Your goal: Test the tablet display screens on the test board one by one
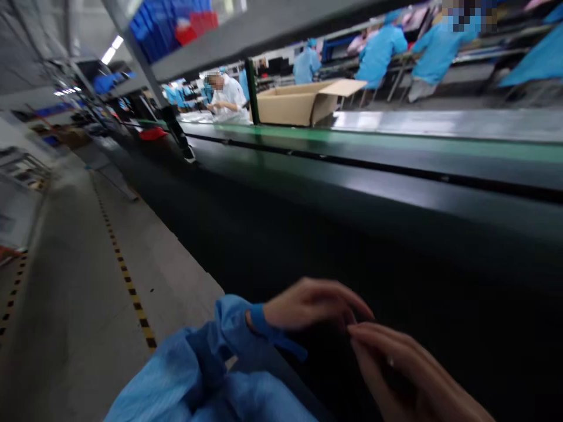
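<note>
The left hand (305, 305) and the right hand (407, 363) were positioned above the dark table (308, 234), with their fingertips meeting or overlapping in the view. The fingers of both hands were bent inward. Blur and shadow concealed the contact area; whether either hand was pinching an item could not be determined. The table, the nearest thing to both hands, extended beneath and beyond them. A blue wrist strap (261, 318) encircled the left wrist, adjoining a blue sleeve (176, 369), and its loose end hung below the wrist.

An open carton (281, 108) was located on the far side of the table, next to a dark upright. A red object (152, 133) lay farther along the table. Blue bins (160, 29) occupied the overhead shelf (264, 35). Yellow-and-black tape (125, 275) marked the floor at left. Co-workers in blue garments were stationed in the background.
</note>
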Tool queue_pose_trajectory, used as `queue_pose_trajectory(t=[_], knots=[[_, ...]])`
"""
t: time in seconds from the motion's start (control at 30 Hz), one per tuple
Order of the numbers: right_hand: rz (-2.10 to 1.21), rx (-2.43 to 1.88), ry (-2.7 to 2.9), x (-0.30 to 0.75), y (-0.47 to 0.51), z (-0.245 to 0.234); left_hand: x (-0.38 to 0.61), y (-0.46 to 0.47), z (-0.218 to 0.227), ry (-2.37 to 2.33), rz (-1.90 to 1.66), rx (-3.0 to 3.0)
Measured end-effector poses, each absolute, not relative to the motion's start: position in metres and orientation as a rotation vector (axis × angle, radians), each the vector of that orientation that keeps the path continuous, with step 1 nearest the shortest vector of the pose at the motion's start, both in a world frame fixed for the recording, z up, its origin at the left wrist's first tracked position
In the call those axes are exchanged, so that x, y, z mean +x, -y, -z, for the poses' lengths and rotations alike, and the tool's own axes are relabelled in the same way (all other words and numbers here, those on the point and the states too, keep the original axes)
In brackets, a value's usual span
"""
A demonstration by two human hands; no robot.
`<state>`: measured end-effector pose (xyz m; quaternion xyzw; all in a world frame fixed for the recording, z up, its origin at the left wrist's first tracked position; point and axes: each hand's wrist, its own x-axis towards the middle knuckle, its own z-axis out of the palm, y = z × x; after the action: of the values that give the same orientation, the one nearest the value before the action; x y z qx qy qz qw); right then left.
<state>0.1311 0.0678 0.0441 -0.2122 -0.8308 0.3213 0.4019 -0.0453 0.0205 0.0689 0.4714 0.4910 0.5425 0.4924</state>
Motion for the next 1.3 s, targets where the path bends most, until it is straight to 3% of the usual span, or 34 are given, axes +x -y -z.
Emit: queue_pose_trajectory(t=[0.2, 0.37, 0.53, 0.7, 1.3], knots=[[-1.267, -0.679, 2.239, 0.095, -0.047, -0.04, -0.053, -0.059, -0.071, -1.003, -1.943, 0.506], [-1.659, -0.695, 2.075, 0.08, -0.042, -0.029, -0.049, -0.066, -0.07, -1.069, -1.953, 0.701], [-1.796, -0.603, 1.899, 0.084, -0.045, -0.032, -0.058, -0.061, -0.058, -1.057, -1.761, 1.163], [-1.744, -0.631, 1.719, 0.088, -0.043, -0.032, -0.078, -0.048, -0.05, -0.838, -1.318, 1.285], [-1.516, -0.618, 1.751, 0.108, -0.021, -0.041, -0.105, -0.042, -0.035, -0.515, -0.953, 1.447]])
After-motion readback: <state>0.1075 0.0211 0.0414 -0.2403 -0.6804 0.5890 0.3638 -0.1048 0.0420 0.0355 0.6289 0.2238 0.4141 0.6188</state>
